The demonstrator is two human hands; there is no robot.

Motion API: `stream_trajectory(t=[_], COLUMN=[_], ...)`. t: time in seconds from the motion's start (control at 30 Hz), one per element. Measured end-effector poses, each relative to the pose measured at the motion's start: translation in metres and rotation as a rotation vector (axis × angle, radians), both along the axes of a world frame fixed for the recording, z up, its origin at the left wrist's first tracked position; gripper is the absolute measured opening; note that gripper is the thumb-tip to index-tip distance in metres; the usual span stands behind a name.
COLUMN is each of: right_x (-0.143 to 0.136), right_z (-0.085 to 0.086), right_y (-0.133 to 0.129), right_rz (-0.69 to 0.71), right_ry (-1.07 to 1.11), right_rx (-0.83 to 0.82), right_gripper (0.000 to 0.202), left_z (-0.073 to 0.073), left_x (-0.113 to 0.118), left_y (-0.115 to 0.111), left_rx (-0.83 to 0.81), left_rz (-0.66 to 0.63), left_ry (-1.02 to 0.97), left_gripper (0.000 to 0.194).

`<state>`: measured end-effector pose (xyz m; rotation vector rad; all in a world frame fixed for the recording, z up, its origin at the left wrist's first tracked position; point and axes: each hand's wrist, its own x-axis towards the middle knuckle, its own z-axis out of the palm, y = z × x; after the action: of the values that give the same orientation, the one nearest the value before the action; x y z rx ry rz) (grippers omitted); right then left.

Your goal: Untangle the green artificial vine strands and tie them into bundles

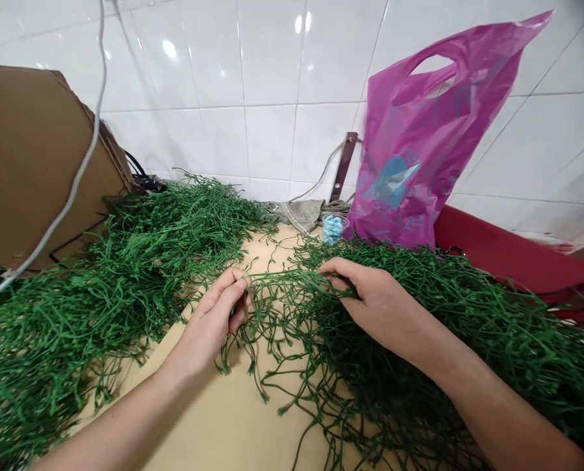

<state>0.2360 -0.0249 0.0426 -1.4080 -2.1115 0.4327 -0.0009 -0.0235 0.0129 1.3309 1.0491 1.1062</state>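
A thin green artificial stem (279, 275) is stretched level between my two hands over the tan tabletop (213, 412). My left hand (223, 304) pinches its left end between thumb and forefinger, the other fingers curled under. At the opposite end, my right hand (365, 288) has its fingers closed around green stems; its fingertips are partly hidden among them. Below and right of that hand spreads a big tangled heap of similar stems (492, 327), with knobbly tips. Another heap of stems (139, 261) lies to the left, and loose strands dangle beneath my left hand.
A cardboard box (36, 163) stands at the left with a white cable (83, 163) hanging before it. Against the tiled wall are a purple plastic bag (419, 144), a small cup with blue-and-white contents (333, 229), a metal bracket (343, 167) and a red panel (512, 252).
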Motion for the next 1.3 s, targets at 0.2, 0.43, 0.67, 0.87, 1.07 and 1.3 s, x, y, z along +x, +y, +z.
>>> stream_trajectory(t=[0.2,0.43,0.67,0.87,1.07,1.3], right_x=[0.007,-0.006,-0.03,-0.014,0.01,-0.022], right_z=[0.005,0.002,0.0,-0.001,0.021,0.016], right_y=[0.004,0.002,-0.011,-0.006,-0.014,-0.018], right_rz=[-0.021,0.026,0.079,-0.023,0.084,0.125], right_ry=[0.192,0.331,0.173,-0.039,0.005,0.063], right_rx=[-0.099,-0.198,-0.104,0.111,0.015,0.101], right_gripper=[0.02,0.019,0.038,0.032,0.036,0.015], left_z=[-0.002,-0.002,-0.001,-0.008,-0.007,-0.011], left_x=[-0.003,-0.005,0.003,0.008,0.005,0.01], left_y=[0.001,-0.002,-0.005,0.0,0.003,-0.002], left_rx=[0.123,0.328,-0.154,-0.022,0.274,0.394], left_rz=[-0.158,-0.19,-0.411,-0.253,-0.101,-0.174], left_ry=[0.273,0.442,-0.068,0.013,0.274,0.371], left_gripper=[0.031,0.029,0.032,0.029,0.02,0.018])
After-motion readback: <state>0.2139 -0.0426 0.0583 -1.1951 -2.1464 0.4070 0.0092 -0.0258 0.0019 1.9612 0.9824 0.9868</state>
